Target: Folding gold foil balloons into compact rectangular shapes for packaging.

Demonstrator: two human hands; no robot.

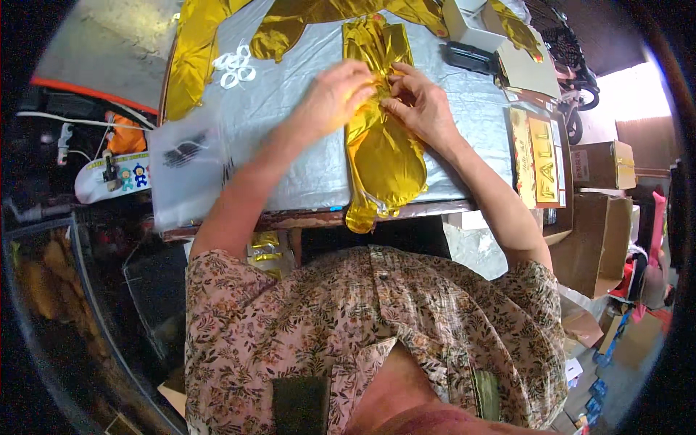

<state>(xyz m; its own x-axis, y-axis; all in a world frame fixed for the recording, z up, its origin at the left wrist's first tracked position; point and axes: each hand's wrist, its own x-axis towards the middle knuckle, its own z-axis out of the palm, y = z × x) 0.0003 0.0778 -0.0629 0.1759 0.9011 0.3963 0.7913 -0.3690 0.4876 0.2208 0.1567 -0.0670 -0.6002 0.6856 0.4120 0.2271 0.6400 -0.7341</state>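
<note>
A flat, uninflated gold foil balloon (390,163) lies lengthwise before me, its rounded near end hanging slightly past the table's front edge. My left hand (339,90), a little blurred, has its fingers closed on the left side of the foil, where it is bunched into a narrow waist. Opposite it, my right hand (422,105) pinches the same gathered part between thumb and fingers. Whatever lies under the fingertips is hidden. Beyond the waist, the foil's far part (370,40) spreads out in creases.
More gold foil balloons (283,32) lie along the far and left edges. White rings (235,67), a clear plastic bag (187,170) and a black case (471,56) rest on the silvery table cover (290,94). Printed card packaging (536,156) sits at right, near cardboard boxes (591,243).
</note>
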